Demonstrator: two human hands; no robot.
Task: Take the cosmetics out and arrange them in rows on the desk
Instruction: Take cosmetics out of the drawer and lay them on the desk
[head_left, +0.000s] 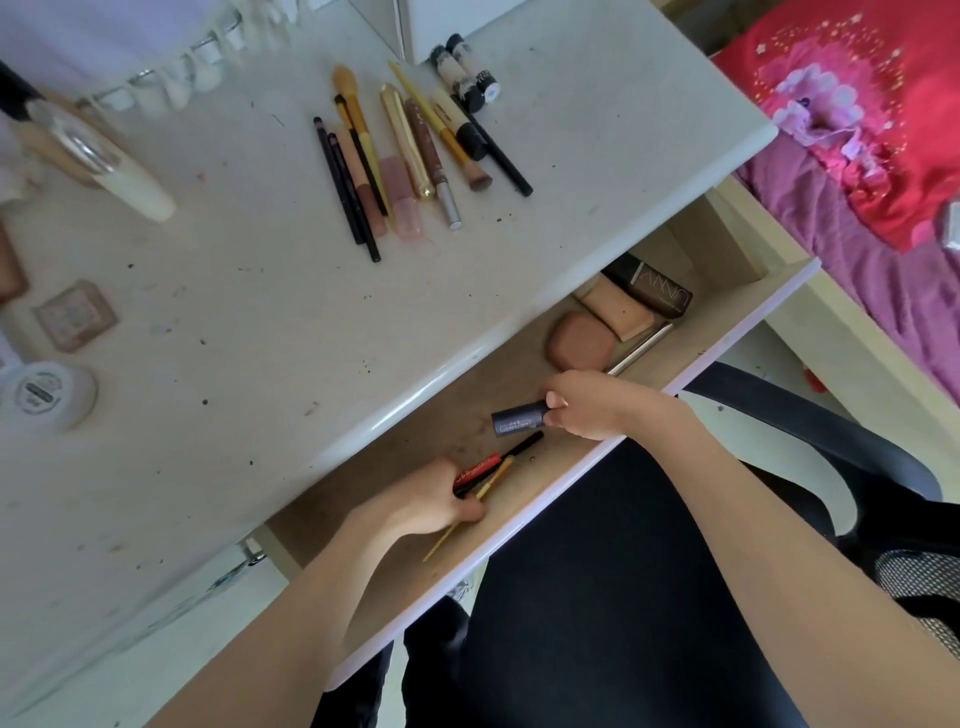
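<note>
Both hands are inside the open drawer (691, 364) under the white desk (260, 291). My right hand (587, 405) grips a grey stick-shaped tube (517, 420) by one end. My left hand (431, 499) grips a bundle of slim items: a red-and-black pen-like tube (480, 464), a black pencil (524, 446) and a thin yellow-handled brush (496, 478). Further back in the drawer lie a brown compact (576, 343), a beige tube (618, 306) and a dark box (654, 286). A row of brushes, pencils and tubes (410, 156) lies on the desk.
A white jar (44, 392) and a square compact (75, 314) sit at the desk's left. A glass bottle (88, 145) lies at the back left. A dark office chair (810, 447) is under me, and a bed with red cover (883, 130) stands to the right.
</note>
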